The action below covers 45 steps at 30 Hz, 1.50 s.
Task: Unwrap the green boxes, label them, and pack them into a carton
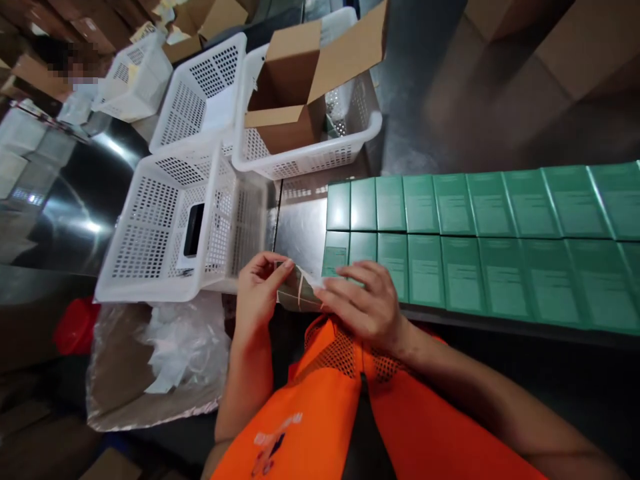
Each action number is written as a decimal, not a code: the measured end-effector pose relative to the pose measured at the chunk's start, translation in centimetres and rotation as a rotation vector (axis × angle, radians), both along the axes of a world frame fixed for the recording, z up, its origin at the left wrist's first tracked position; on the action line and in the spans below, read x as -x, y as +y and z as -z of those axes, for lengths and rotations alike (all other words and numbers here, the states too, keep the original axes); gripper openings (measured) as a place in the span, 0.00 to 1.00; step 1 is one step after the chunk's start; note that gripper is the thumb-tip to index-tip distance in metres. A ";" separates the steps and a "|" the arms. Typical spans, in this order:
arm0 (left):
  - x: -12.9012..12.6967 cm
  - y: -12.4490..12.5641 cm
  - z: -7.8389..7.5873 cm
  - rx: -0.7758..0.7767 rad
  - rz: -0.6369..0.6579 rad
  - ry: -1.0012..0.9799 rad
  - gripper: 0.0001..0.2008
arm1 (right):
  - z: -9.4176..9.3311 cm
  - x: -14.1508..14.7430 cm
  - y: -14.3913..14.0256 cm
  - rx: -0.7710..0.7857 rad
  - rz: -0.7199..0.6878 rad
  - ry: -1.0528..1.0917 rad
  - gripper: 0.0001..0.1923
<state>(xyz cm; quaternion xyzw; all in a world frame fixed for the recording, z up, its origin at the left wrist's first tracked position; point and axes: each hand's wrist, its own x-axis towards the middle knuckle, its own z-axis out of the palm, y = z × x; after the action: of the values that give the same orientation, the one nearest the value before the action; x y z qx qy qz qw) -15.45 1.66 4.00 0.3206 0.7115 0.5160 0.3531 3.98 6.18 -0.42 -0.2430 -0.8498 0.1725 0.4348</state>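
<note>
**Two hands close on a small wrapped packet at the edge of a steel table**

A person in an orange mesh vest (325,400) holds a small packet (299,292) between both hands, just above the near edge of a shiny metal table (300,230). The left hand (257,293) pinches the packet's left end with thumb and fingertips; the right hand (367,303) lies over its right end with fingers spread and curled down onto it. The packet looks wrapped in clear film, with a pale band running across it; what is inside cannot be made out.

Just beyond the right hand, flat green boxes (480,247) lie in two neat rows, side by side and touching, running off toward the right of the table. The nearest box in the front row sits right beside the fingers of the right hand.

To the left of the hands stands a white plastic basket (150,233) with a dark rectangular item (194,230) lying in its bottom. Two more white baskets stand behind it, and the one on the right (350,143) holds an open cardboard box (295,87) with its flaps up. Below the table's edge on the left, a carton lined with clear plastic (125,373) holds crumpled film scraps (185,347), and something red (75,327) sits beside it. More cardboard cartons are stacked at the far right.
</note>
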 end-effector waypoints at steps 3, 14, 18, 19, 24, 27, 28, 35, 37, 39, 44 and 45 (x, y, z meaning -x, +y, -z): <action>-0.8 0.3 0.5 0.019 -0.020 0.001 0.10 | 0.3 -0.4 -0.6 -0.138 -0.025 -0.047 0.12; -2.8 0.4 1.0 -0.094 -0.112 0.157 0.08 | 0.9 -0.7 -1.1 0.147 0.053 0.136 0.06; -3.0 0.7 2.2 -0.087 -0.189 0.303 0.11 | 1.0 -1.1 -1.5 0.008 0.001 0.109 0.06; -3.0 0.8 2.4 -0.077 -0.202 0.315 0.12 | 1.1 -1.1 -1.6 -0.036 -0.021 0.098 0.07; -2.4 1.7 3.3 -0.050 -0.234 0.387 0.13 | 1.3 -1.0 -2.4 -0.226 -0.159 0.124 0.09; -1.2 2.1 3.8 -0.046 -0.281 0.443 0.13 | 0.2 -1.8 -3.0 -0.086 -0.381 0.251 0.12; -0.8 2.1 4.0 -0.050 -0.295 0.463 0.14 | -0.4 -2.3 -2.9 0.021 -0.436 0.297 0.12; -0.6 0.3 3.3 0.057 0.315 0.151 0.24 | -2.7 -5.7 3.3 0.803 0.060 0.293 0.05; -1.6 0.0 2.8 0.117 0.488 0.197 0.22 | -2.0 -5.6 5.2 0.998 0.094 0.207 0.08; -2.6 0.1 2.6 0.177 0.578 0.302 0.19 | -1.4 -5.3 6.3 1.087 0.054 0.194 0.11; -3.9 0.5 3.0 0.241 0.710 0.311 0.16 | -0.7 -4.4 6.2 1.200 0.021 0.215 0.17; -4.0 0.6 3.1 0.244 0.721 0.317 0.16 | -0.5 -4.3 6.0 1.191 0.034 0.207 0.16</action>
<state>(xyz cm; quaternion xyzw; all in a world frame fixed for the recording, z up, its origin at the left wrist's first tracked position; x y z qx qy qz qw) -11.47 2.21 0.86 0.5808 0.6552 0.2154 0.4324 8.24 12.21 0.11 -0.4402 -0.5564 0.6342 0.3073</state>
